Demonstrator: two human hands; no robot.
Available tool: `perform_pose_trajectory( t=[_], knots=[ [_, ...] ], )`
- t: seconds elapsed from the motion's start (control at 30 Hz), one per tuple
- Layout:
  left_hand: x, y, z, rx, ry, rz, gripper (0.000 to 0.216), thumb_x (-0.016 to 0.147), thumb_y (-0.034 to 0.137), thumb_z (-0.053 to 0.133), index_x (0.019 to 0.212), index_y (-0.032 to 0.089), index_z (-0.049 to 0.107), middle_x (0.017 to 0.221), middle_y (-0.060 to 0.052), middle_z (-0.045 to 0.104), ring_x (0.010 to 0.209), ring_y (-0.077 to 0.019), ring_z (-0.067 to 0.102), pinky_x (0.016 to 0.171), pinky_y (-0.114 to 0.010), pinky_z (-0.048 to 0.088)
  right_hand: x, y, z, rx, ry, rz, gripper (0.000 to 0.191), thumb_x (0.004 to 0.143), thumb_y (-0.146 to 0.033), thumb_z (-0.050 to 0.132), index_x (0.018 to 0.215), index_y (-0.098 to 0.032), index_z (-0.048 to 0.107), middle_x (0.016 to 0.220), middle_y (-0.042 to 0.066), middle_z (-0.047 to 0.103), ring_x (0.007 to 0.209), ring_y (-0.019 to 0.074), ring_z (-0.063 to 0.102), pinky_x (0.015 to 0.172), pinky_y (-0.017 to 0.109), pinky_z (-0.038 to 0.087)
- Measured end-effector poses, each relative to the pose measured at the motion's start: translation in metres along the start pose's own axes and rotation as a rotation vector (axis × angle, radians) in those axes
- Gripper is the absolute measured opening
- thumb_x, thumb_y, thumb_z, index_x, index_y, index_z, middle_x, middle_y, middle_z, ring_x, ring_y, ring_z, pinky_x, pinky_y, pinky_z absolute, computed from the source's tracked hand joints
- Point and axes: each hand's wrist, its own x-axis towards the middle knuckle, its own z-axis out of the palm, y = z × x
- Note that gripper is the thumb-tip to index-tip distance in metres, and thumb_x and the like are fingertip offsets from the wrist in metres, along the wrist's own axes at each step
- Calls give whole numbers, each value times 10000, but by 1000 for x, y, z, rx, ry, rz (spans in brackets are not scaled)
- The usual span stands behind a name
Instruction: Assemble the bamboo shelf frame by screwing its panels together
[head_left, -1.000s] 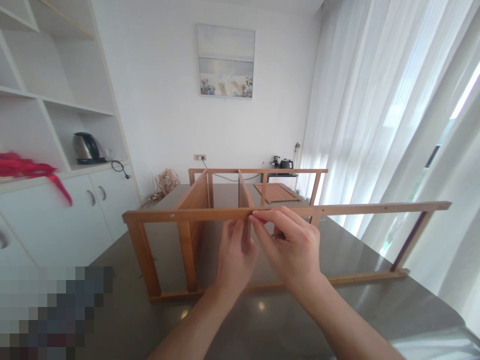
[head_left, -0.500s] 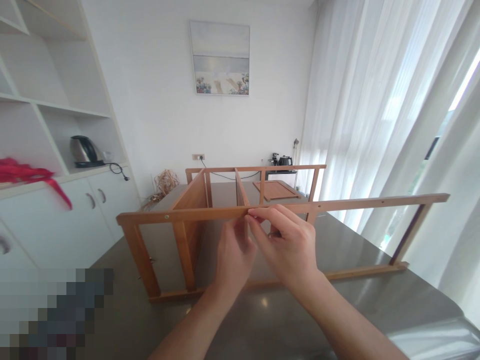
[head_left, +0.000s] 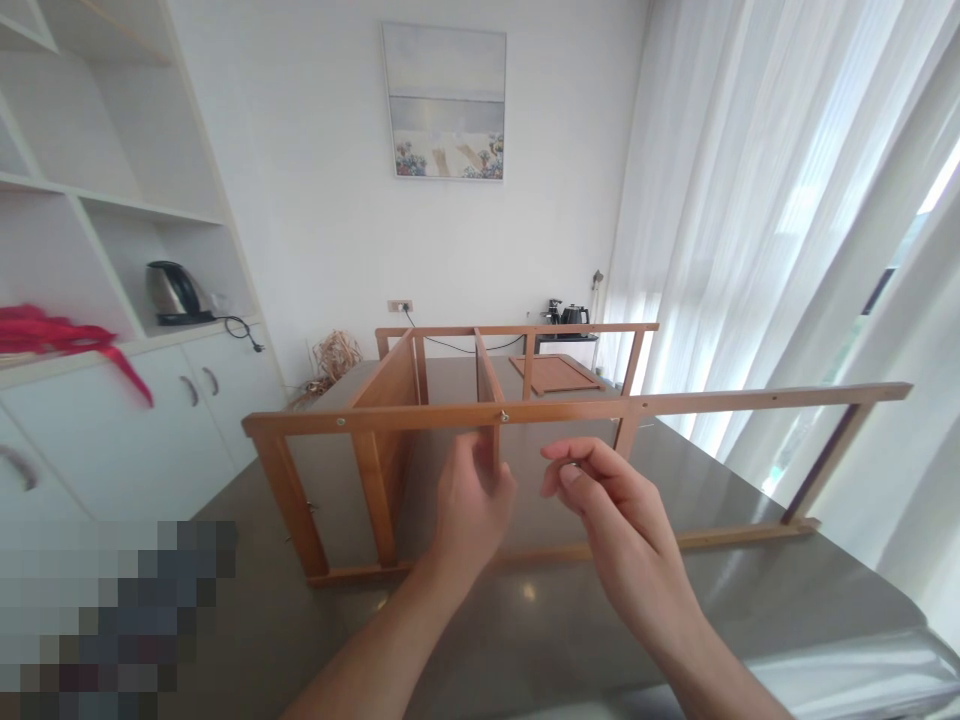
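A wooden shelf frame [head_left: 420, 416] lies on its side on the grey table. Where the middle shelf board [head_left: 489, 375] meets the near rail, a small metal screw [head_left: 504, 415] sticks out of the wood. My left hand [head_left: 469, 505] is closed around the near end of that board, just below the rail. To the right of the screw and apart from the rail is my right hand [head_left: 619, 510]. Its thumb and fingers are curled together, with a small glint between them that is too small to name.
A flat wooden panel [head_left: 556, 374] lies on the grey table [head_left: 247, 610] behind the frame. Dried plant strands [head_left: 334, 360] are at the far left. An electric kettle [head_left: 174, 292] and red ribbon [head_left: 67, 338] rest on the white cabinet. Curtains [head_left: 720, 220] hang at right.
My right hand has moved off the rail, down and to the right, leaving the screw in view. My left hand stays on the board. The camera view has shifted slightly.
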Motion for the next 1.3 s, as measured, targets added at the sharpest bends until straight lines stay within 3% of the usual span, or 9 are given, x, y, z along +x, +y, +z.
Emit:
perform_pose_trajectory(
  t=[0.17,0.27,0.4,0.67,1.0,1.3],
  knots=[
    [0,-5,-1,7,-17,2,191,833,294,640,973,208,543,894,-48,682,847,-244,682,734,-350,506,1,4,-4,204,-25,90,255,982,-414,595,1140,-214,611,858,35,704,721,124,565,662,234,489],
    [1,-8,-1,-6,-19,16,185,834,303,640,946,209,527,865,-37,669,814,-231,671,716,-336,492,2,6,-4,255,-59,97,241,975,-423,608,1051,-194,613,875,58,728,772,144,617,746,279,522],
    [0,-11,-1,-8,-41,21,201,836,337,651,908,218,506,817,-16,652,749,-208,654,684,-314,471,6,12,-5,163,-106,78,260,961,-430,628,869,-186,638,831,52,727,799,156,638,763,284,504],
    [1,-15,0,-5,-75,17,204,828,362,644,847,227,492,767,-3,659,681,-183,638,615,-276,429,19,29,3,-9,-100,-53,276,912,-444,675,822,-188,725,791,27,686,731,146,591,670,257,468],
    [2,-9,2,-27,-62,-20,188,822,340,631,784,225,488,716,7,619,642,-167,592,598,-262,401,30,65,37,-22,91,-60,367,1000,-462,521,767,-185,578,696,0,622,642,122,561,617,236,438],
    [2,-12,2,-10,-49,4,162,801,297,621,785,227,476,725,3,611,652,-178,598,607,-274,405,24,85,32,-42,132,-18,355,977,-501,543,846,-183,627,691,-2,600,632,130,539,586,238,427]
  ],
)
